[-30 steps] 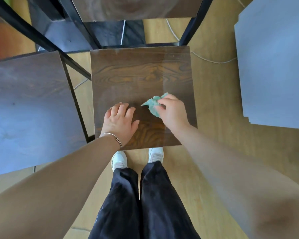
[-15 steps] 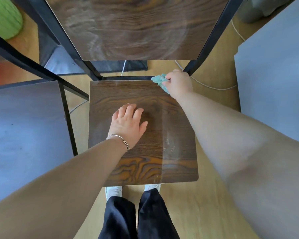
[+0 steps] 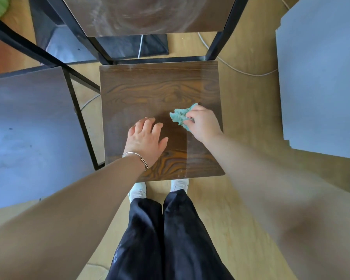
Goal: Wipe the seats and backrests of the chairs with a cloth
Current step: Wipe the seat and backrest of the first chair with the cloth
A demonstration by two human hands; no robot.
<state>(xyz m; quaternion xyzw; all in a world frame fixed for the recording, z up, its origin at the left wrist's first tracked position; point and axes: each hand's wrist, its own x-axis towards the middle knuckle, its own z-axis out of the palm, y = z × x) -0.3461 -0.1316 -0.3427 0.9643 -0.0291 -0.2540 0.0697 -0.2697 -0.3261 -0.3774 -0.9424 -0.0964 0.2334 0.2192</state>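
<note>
The right grip (image 3: 203, 123) is curled round a crumpled teal cloth (image 3: 180, 116), thumb and fingers pinching it and pressing it down on the seat (image 3: 160, 87). Most of the cloth sticks out ahead of this grip and to its left, lying on the wood. The grip sits over the right half of the seat, close to the right edge.

The left grip (image 3: 144, 138) holds nothing. It lies palm down on the seat with its fingers straight and slightly spread, just left of the right grip and a little nearer the person. A narrow strip of bare wood separates its fingertips from the cloth. A thin bracelet (image 3: 137, 158) circles the wrist behind it.

Ahead of both grips, past the far edge of the seat, the backrest (image 3: 150, 15) rises in a black frame (image 3: 220, 43), with pale swirled smears on its face. To the left of the left grip is a second seat (image 3: 28, 128), dark with a bluish glare. Well to the right of the right grip lies a grey panel (image 3: 321, 77). A white cable (image 3: 240, 72) runs over the floor (image 3: 251, 118) ahead and to the right. Behind the grips, at the seat's near edge, are white shoes (image 3: 137, 189) and black trousers (image 3: 170, 239).
</note>
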